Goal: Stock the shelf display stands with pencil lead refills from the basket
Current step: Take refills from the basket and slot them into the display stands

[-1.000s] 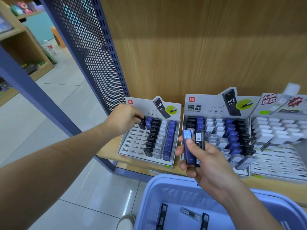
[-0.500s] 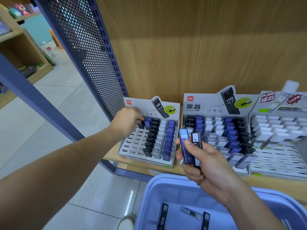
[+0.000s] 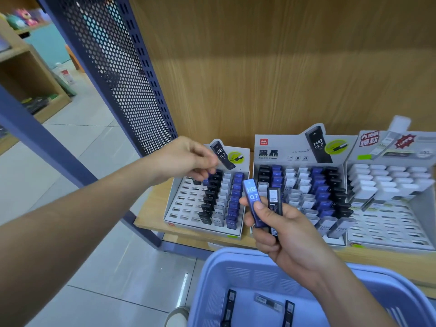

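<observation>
- The light-blue plastic basket (image 3: 236, 256) sits below the pale wooden shelf board (image 3: 151, 208). Three slim dark refill cases (image 3: 230, 303) lie on its floor, so there is stock left to place.
- On the board, the small grey cardboard display stand (image 3: 184, 205) has mostly bare slots in its left columns. The wider grey cardboard stand (image 3: 295, 154) beside it is much fuller.
- Our left hand (image 3: 186, 159) was pressed down into the small stand's back rows half a second ago. It has now lifted and hovers just above them, fingers curled.
- Our right hand (image 3: 283, 230) holds its place between basket and stands. It grips a blue-violet plastic case marked HB 0.7 (image 3: 252, 201) and a black plastic case (image 3: 274, 204), fanned upright.
- A small blue refill (image 3: 205, 181) shows under the left fingertips, at the back of the stand. The blur keeps us from telling whether the fingers pinch it or have let go. We judge it likely seated, which would free that hand to take one of the right hand's pair.
</observation>
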{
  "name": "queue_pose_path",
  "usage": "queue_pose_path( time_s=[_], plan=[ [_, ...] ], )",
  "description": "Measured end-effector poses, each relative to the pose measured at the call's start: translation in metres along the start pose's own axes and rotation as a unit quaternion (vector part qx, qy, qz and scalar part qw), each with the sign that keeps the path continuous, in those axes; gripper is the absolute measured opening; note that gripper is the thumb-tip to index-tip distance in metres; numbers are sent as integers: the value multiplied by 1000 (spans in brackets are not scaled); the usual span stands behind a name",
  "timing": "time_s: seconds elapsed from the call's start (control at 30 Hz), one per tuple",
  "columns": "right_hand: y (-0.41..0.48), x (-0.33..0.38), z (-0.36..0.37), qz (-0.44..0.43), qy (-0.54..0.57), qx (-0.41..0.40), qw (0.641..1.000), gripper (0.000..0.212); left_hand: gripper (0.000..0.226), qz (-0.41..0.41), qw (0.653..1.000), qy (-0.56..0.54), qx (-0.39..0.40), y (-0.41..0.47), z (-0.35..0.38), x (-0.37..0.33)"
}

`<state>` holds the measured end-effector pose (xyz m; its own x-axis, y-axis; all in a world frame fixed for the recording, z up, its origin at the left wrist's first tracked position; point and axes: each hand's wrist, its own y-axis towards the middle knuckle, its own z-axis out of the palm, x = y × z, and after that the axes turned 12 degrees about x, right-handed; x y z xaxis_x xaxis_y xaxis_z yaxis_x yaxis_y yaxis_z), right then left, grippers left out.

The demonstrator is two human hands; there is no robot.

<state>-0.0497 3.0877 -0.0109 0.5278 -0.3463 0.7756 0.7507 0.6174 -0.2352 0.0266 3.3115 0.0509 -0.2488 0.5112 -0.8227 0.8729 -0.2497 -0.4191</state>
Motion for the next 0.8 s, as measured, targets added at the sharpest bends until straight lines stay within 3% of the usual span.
queue_pose_path(
  time_s=[0.1, 0.2, 0.43, 0.6, 0.8],
  plan=[
    [-2, 3, 2, -7, -6, 3, 1000, 30, 27, 31, 990, -1, 135, -15, 22, -25],
    [-3, 4, 5, -10, -3, 5, 1000, 29, 28, 66, 986, 13, 151, -14, 43, -33],
    [-5, 9, 8, 49, -68, -28, 996, 43, 18, 76, 994, -34, 73, -13, 41, -27],
    [-2, 12, 2, 34, 11, -43, 998, 30, 15, 82, 996, -37, -14, -13, 9, -16],
    [-3, 10, -1, -20, -21, -66, 997, 28, 16, 29, 980, 138, -142, -6, -21, 15]
  ],
)
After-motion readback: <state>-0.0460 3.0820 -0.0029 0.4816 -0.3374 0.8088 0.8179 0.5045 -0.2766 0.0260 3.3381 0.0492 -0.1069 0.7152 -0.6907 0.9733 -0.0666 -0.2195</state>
